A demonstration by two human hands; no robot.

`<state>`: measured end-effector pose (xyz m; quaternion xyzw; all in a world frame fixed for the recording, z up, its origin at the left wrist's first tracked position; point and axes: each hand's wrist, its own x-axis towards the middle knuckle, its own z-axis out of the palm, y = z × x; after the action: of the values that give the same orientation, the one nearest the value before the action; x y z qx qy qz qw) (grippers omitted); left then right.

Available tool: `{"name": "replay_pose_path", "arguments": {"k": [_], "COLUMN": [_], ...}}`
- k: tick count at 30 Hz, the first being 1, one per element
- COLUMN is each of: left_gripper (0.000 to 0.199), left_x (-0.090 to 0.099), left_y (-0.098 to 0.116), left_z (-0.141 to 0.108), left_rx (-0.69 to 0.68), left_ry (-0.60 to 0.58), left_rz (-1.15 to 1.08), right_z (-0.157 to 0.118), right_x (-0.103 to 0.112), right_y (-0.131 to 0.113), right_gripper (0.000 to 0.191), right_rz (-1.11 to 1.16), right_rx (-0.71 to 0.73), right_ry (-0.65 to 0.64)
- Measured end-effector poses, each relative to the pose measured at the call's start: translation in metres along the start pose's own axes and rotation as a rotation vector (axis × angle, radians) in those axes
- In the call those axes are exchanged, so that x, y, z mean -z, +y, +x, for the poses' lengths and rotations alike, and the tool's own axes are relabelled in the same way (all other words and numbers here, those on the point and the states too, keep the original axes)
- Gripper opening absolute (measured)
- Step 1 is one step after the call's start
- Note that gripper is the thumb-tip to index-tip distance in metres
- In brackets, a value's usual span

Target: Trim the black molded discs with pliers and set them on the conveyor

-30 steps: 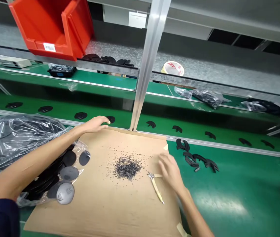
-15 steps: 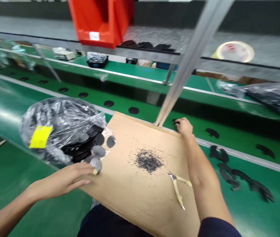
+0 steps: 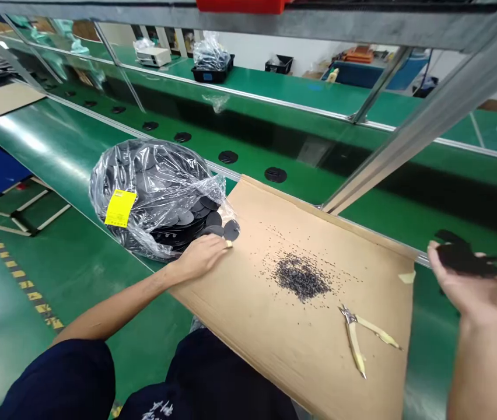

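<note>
My left hand (image 3: 202, 255) rests at the mouth of a clear plastic bag (image 3: 152, 175) full of flat black discs (image 3: 213, 219). Its fingers are stretched out against the nearest discs, with a bit of yellow tape on one fingertip; the thumb is hidden. At the far right, my right hand (image 3: 485, 291) is turned palm up and holds dark, flat curved pieces (image 3: 465, 256), blurred by motion. Between the hands lies a cardboard sheet (image 3: 248, 326) bearing a pile of tiny black bits (image 3: 301, 277) and spread cutting pliers (image 3: 353, 332) with pale yellow handles.
Behind the cardboard runs a green conveyor belt (image 3: 340, 201) with a row of black discs (image 3: 228, 156) on it. A slanting metal post (image 3: 406, 134) stands at the cardboard's back edge. Overhead is a metal shelf (image 3: 318, 29) with a red bin (image 3: 240, 6).
My right hand has left the belt, moved right and turned palm up with black curved pieces in it. My left hand stays by the discs. The view has tilted down and turned left.
</note>
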<state>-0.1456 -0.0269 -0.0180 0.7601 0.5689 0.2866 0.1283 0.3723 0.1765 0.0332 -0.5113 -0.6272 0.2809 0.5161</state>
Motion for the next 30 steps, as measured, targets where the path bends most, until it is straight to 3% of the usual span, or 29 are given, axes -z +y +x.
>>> {"name": "replay_pose_path", "arguments": {"k": [2, 4, 6, 9, 12, 16, 21, 30], "left_gripper": [0.034, 0.044, 0.051, 0.052, 0.044, 0.023, 0.015, 0.035], "left_x": [-0.001, -0.007, -0.018, -0.036, -0.049, -0.060, -0.073, -0.089], "left_y": [0.007, 0.018, 0.033, 0.060, 0.085, 0.105, 0.108, 0.098], "left_z": [0.017, 0.039, 0.061, 0.088, 0.097, 0.089, 0.074, 0.066], "left_rx": [0.120, 0.286, 0.414, 0.447, 0.325, 0.024, -0.265, -0.543], "left_ry": [0.144, 0.256, 0.286, 0.236, 0.197, 0.164, 0.053, 0.014], "left_rz": [-0.235, -0.534, -0.839, -1.094, -1.090, -0.936, -0.717, -0.520], "right_z": [-0.036, -0.071, -0.101, -0.136, -0.156, -0.168, -0.174, -0.179], "right_x": [0.001, -0.013, -0.037, -0.080, -0.112, -0.130, -0.128, -0.122], "right_y": [-0.007, -0.019, -0.035, -0.058, -0.077, -0.088, -0.084, -0.076], "right_gripper": [0.053, 0.054, 0.032, 0.038, 0.049, 0.045, 0.045, 0.034], "right_rz": [0.175, 0.245, 0.258, 0.314, 0.464, 0.544, 0.644, 0.673], "right_rx": [-0.139, -0.242, -0.341, -0.456, -0.604, -0.638, -0.688, -0.728], "right_ry": [-0.102, -0.126, -0.197, -0.319, -0.398, -0.456, -0.529, -0.573]}}
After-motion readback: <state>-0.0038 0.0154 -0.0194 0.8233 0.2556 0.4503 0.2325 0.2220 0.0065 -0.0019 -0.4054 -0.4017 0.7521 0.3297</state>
